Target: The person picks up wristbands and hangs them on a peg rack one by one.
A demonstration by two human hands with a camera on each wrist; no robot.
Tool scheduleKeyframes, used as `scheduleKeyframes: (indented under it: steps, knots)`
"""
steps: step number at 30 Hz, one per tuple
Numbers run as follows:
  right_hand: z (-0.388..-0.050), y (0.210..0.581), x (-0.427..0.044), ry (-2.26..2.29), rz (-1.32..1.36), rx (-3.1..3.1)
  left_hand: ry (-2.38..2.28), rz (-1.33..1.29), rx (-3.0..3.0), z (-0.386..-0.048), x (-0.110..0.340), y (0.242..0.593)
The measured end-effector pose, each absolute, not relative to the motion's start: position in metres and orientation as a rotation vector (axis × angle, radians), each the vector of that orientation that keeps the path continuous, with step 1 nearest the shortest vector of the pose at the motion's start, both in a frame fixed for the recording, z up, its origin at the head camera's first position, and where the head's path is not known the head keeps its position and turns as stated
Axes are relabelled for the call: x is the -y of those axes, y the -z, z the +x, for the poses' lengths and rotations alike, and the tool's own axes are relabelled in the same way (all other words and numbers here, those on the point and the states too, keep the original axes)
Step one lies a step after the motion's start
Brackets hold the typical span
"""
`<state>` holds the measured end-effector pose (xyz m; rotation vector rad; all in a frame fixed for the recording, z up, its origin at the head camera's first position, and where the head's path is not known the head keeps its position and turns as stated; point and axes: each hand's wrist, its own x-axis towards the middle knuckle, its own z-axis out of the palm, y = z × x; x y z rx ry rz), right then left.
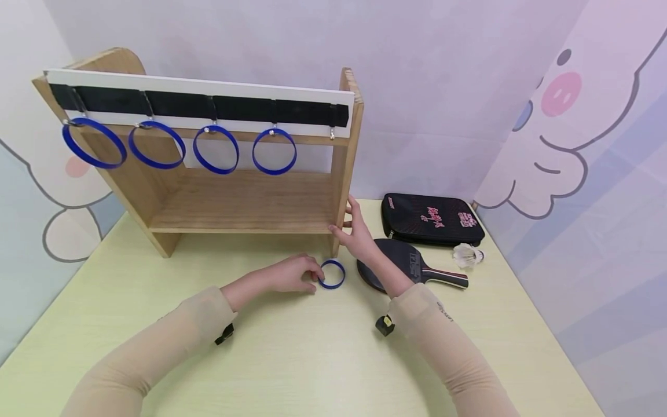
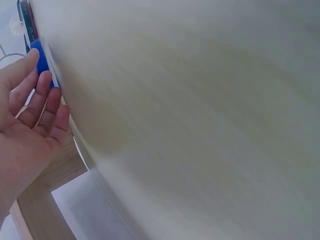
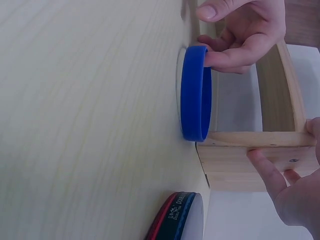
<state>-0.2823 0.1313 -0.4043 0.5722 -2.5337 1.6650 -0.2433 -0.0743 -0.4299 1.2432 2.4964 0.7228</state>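
A blue ring (image 1: pixel 332 274) stands on the table, close to the foot of a wooden shelf rack (image 1: pixel 239 202). Fingertips of my left hand (image 1: pixel 294 274) touch the ring's left edge. In the right wrist view one finger lies at the rim of the blue ring (image 3: pixel 195 95), while the thumb is apart from it. My right hand (image 1: pixel 359 236) holds the rack's right side panel, one digit over its front edge and others on the outer face. Several matching blue rings (image 1: pixel 274 171) hang from hooks on the rack's black strip (image 1: pixel 172 105); the rightmost hook (image 1: pixel 332 130) bears no ring.
Right of the rack lie a black table tennis paddle (image 1: pixel 392 263), partly under my right forearm, a black zip case (image 1: pixel 431 219) and a white shuttlecock (image 1: pixel 467 255). Walls with cartoon prints stand behind and beside the pale table (image 1: pixel 312 359).
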Motion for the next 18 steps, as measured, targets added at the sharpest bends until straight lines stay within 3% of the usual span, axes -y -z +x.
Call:
scheduleKeyframes:
  steps: [12,18]
  knots:
    - [-0.283,0.404,-0.132,-1.686,0.569,2.541,-0.928,1.137,-2.533,-0.239,0.075,0.419]
    - [-0.271,0.386,-0.13,-1.724,0.583,2.559,-1.009,1.094,-2.561,-0.237,0.078,0.411]
